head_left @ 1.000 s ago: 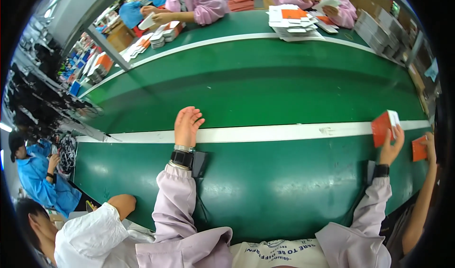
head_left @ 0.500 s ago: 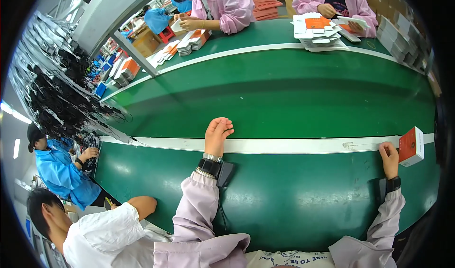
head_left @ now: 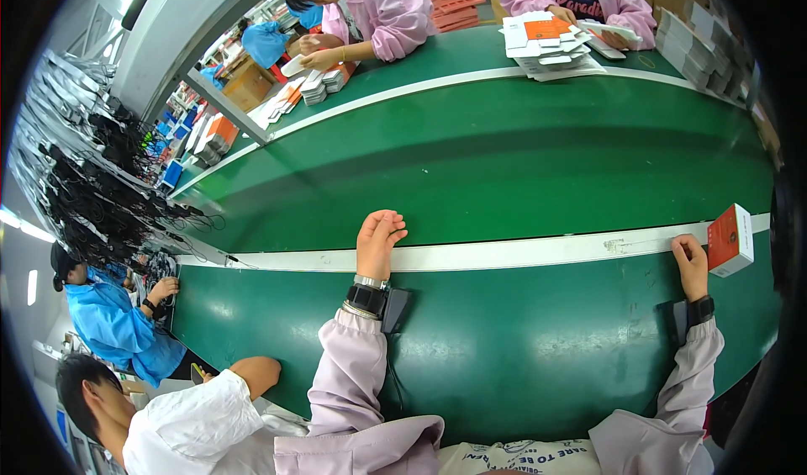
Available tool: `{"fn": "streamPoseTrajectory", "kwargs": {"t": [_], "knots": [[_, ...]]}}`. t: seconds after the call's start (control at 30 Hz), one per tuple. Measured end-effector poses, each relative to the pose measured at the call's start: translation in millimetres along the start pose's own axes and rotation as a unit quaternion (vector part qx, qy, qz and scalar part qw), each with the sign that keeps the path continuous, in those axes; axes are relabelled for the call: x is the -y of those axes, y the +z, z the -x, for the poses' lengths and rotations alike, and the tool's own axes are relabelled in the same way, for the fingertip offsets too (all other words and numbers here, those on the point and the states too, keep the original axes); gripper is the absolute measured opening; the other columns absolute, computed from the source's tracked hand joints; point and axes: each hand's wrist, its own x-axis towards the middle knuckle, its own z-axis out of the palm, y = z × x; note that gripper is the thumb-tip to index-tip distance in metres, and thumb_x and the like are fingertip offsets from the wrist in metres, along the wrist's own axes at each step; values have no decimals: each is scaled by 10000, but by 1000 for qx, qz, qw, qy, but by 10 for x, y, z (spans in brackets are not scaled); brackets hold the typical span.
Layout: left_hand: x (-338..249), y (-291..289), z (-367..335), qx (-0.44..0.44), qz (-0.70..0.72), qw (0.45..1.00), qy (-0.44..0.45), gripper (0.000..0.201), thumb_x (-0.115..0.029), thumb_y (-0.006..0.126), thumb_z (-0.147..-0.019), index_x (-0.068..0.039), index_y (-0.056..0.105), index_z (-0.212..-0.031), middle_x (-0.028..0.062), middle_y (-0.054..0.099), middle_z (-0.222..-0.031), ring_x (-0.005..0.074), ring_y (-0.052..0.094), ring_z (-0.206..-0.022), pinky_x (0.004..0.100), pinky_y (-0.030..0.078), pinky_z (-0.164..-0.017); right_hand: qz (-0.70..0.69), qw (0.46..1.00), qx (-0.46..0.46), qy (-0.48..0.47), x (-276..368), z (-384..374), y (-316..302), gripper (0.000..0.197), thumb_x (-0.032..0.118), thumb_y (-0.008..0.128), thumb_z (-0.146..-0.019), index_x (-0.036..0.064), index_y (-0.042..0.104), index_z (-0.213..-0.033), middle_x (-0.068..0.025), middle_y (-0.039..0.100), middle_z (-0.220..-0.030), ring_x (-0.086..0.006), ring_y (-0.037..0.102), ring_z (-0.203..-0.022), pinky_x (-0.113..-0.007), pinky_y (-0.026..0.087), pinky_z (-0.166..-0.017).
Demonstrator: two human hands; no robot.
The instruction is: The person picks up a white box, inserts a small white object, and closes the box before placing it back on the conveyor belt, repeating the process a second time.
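Over the white rail [head_left: 504, 255] that runs across the green work surface, my left hand [head_left: 380, 238] is raised with its fingers curled in toward the thumb. Nothing shows in it. My right hand [head_left: 691, 263] is loosely closed at the rail's right part, with no object visible in its fingers. Close beside it, on its right, a small orange and white box [head_left: 730, 241] stands on the rail. Both wrists carry black straps with dark grey units, and a cable hangs from the left one.
Beyond the green belt [head_left: 504, 164], two people in pink handle white pieces near stacked flat cartons [head_left: 546, 42]. At left hang many black and grey cables [head_left: 92, 164]. A person in white [head_left: 189, 416] sits close on my left, another in blue [head_left: 118, 315] behind.
The whole view has tilted slightly, shifting the scene in the picture. My hands keep nearly the same poses and places by the rail. The box still stands beside my right hand.
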Motion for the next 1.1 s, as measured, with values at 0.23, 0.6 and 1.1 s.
{"fn": "streamPoseTrajectory", "kwargs": {"t": [0.23,0.6,1.1], "knots": [[15,17,4,6,-27,1000,5,145,-157,463,-835,-28,502,-889,60,543,-837,135,524,-762,267,453,-683,-2,1000,16,16,-21,1,-8,83,98,503,-803,22,475,-784,29,449,-724,-51,414,-694,-170,336,-636],[29,58,18,46,-178,983,9,139,-167,483,-826,-41,529,-861,38,557,-826,89,508,-709,217,433,-626,-3,1000,17,12,-13,1,7,68,89,494,-804,25,481,-784,39,440,-715,-37,398,-665,-164,328,-611],[26,96,28,55,-189,980,11,132,-167,486,-823,-47,532,-852,20,561,-808,73,499,-681,205,425,-607,-7,1000,-3,-6,-16,7,16,54,81,512,-787,29,502,-773,49,438,-686,-28,371,-617,-162,316,-562]]}}
